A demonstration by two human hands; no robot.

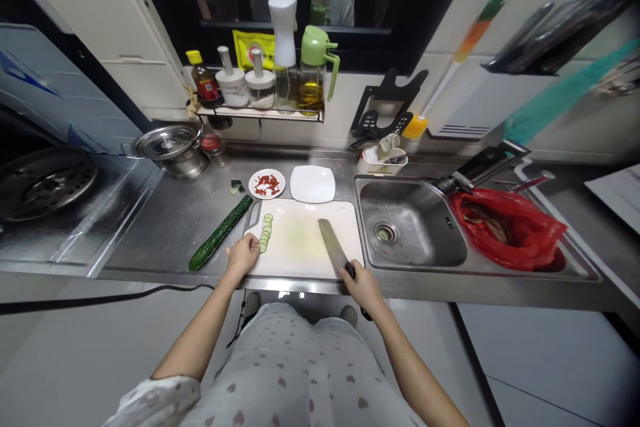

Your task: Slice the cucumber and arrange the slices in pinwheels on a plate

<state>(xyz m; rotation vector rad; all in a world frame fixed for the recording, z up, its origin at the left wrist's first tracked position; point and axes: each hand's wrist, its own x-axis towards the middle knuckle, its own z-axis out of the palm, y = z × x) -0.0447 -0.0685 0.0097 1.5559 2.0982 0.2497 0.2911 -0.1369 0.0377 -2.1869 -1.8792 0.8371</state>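
Observation:
A row of thin cucumber slices (pixel 267 230) overlaps along the left side of the white cutting board (pixel 345 213). My left hand (pixel 243 255) is at the near end of that row, its fingers bent together against the slices; what lies between the fingertips is hidden. In my right hand (pixel 363 285) is the black handle of a kitchen knife (pixel 330 240), its broad blade lying over the board's right half and pointing away from me. Left of the board rests a whole cucumber (pixel 220 233). Small cucumber end pieces (pixel 236 185) lie beyond it.
Behind the board stand a plate of chopped red pieces (pixel 267 185) and a white square plate (pixel 313 183). A sink (pixel 410 227) and red plastic bag (pixel 510 230) are to the right. A steel pot (pixel 175 150) stands left, below the seasoning shelf (pixel 260 113).

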